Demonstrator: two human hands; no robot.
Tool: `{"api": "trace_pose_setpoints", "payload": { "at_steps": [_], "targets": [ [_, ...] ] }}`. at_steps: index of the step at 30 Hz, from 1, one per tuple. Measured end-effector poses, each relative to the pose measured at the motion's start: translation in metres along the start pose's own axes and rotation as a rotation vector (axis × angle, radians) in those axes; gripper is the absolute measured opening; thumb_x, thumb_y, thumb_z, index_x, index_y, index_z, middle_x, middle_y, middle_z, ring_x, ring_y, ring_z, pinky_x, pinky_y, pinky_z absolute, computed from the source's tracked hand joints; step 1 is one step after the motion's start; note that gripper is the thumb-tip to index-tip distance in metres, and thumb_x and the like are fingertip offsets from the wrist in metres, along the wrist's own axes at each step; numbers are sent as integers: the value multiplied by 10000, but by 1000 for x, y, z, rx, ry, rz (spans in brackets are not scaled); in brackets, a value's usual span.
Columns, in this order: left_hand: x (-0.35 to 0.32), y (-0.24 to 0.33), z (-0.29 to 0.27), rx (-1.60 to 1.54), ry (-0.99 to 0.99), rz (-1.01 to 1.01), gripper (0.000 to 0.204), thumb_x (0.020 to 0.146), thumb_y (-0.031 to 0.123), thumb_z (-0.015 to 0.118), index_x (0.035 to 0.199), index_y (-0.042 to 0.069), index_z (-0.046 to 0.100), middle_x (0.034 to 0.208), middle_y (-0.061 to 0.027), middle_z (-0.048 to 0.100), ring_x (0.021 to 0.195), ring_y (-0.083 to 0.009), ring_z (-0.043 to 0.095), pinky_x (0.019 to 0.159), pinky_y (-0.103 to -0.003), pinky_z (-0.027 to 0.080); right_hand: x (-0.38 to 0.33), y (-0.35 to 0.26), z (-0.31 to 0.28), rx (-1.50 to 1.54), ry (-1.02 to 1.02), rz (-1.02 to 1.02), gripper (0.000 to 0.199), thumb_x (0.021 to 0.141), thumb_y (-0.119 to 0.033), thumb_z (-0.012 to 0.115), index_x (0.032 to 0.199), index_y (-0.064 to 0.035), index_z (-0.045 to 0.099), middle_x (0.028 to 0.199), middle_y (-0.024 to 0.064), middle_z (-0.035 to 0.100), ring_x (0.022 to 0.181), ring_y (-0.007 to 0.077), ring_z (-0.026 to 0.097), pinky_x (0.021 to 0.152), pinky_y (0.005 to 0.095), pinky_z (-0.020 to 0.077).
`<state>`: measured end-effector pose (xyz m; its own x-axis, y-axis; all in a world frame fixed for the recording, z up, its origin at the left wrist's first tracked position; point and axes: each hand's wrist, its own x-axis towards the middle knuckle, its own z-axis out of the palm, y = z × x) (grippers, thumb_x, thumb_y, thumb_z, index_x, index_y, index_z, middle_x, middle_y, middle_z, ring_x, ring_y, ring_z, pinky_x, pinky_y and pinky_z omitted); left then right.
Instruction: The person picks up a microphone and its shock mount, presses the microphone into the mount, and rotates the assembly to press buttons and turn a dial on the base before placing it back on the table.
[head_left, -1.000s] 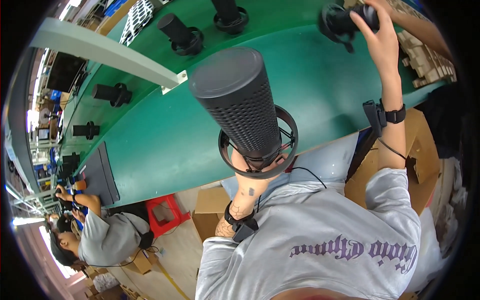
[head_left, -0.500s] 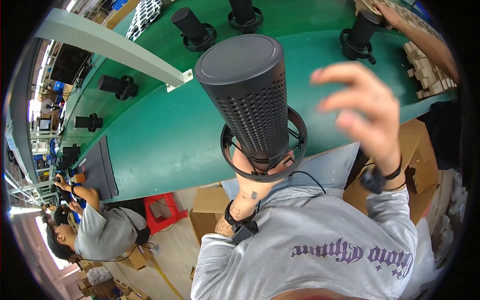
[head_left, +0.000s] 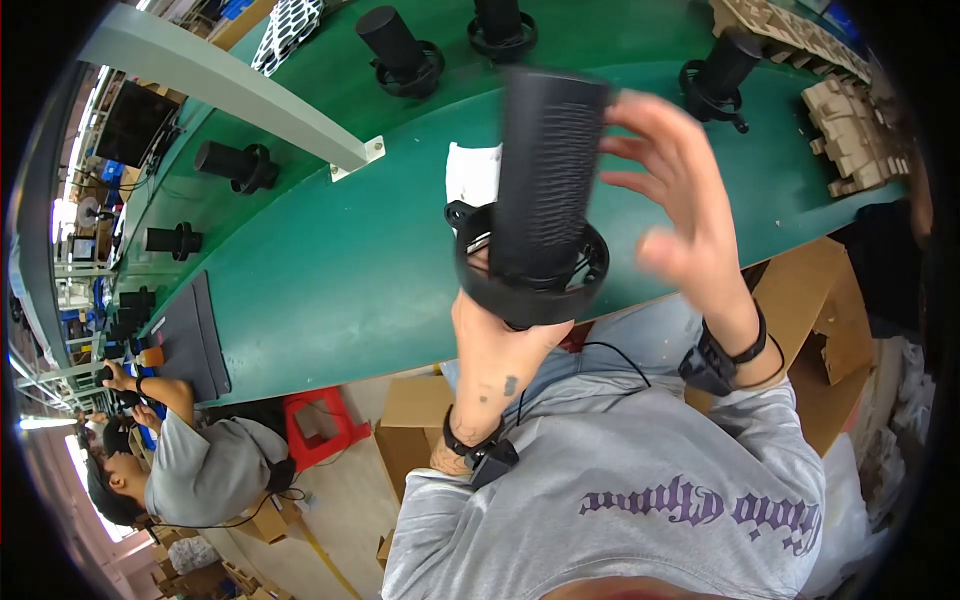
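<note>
My left hand (head_left: 505, 335) grips a black microphone (head_left: 550, 180) from below, by the ring-shaped shock mount (head_left: 480, 270) around its base. The microphone stands almost upright above the near part of the bench, its perforated side facing me. Just right of its upper body is my right hand (head_left: 685, 190), fingers spread and slightly blurred, holding nothing. Whether its fingertips touch the microphone, I cannot tell. A white sheet (head_left: 470, 175) shows behind the microphone's left side.
The green bench (head_left: 330, 270) bears more black microphones (head_left: 400, 50) on mounts along its far side. Moulded pulp trays (head_left: 850, 135) lie at the right. A pale metal post (head_left: 250, 90) rises at the left. Beside a red stool (head_left: 320, 430), a co-worker (head_left: 215, 465) sits.
The microphone has turned and tipped more upright, moving away from me. My right hand has come left, close to it. The white sheet has come into view. Another person's arm at far right has withdrawn.
</note>
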<state>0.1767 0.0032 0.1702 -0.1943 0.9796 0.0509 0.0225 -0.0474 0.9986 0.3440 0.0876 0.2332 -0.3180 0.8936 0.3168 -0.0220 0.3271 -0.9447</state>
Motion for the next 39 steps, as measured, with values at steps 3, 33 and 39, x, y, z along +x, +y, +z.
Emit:
{"api": "trace_pose_setpoints", "payload": {
  "at_steps": [3,33,39],
  "targets": [
    [-1,38,-10,559,-56,110,658,591,125,812,1146,-2,483,986,-112,606,853,-214,623,743,-352,510,22,14,-15,11,-35,136,700,820,-514,604,1298,-24,455,1135,125,587,1031,189,596,867,294,481],
    [-27,56,-21,619,92,993,417,643,92,810,1005,257,685,1015,-65,515,862,-245,548,666,-313,532,0,57,4,595,48,185,384,883,-291,399,1027,35,543,903,158,624,827,213,605,786,319,482],
    [-31,60,-19,695,-44,1068,309,728,115,656,1000,262,661,1080,52,552,1010,-275,501,640,-293,530,0,54,6,711,47,176,360,886,-292,413,1022,17,537,898,164,617,795,264,634,758,357,512]
  ]
}}
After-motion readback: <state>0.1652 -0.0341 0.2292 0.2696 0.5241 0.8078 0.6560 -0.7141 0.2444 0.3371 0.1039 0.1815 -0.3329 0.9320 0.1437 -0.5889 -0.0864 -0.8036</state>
